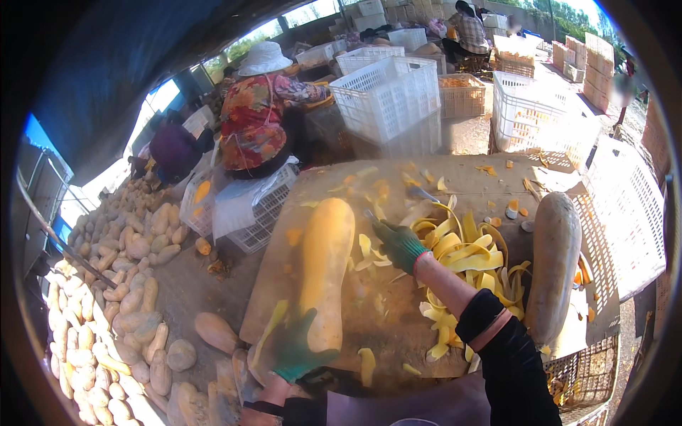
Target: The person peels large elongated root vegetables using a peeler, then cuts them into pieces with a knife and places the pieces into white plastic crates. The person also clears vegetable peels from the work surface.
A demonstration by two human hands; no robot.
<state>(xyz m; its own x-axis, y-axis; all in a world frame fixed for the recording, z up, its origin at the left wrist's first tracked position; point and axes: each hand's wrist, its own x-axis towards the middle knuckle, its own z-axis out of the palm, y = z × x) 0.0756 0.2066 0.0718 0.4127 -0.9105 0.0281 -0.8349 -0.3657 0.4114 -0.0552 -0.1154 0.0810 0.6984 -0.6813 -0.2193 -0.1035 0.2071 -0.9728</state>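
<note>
A mostly peeled, orange-yellow butternut squash [329,250] lies lengthwise on a worn, board-like work surface [330,183]. My left hand [303,341], in a green knit glove, grips its near end. A loose strip of peel [272,325] hangs beside that hand. To the right of the squash, my right hand [398,244], also gloved in green, is closed around a small hand tool [368,214]. Only the tool's grey tip shows, apart from the squash. Long curls of yellow peel [469,255] are heaped beneath and beyond my right forearm.
An unpeeled squash [554,266] lies at the board's right edge. A grey blade-like tool [423,194] rests beyond the peel. White plastic crates [391,101] stand ahead and right. A person in a white hat [256,117] sits ahead-left, near a large squash pile [128,298].
</note>
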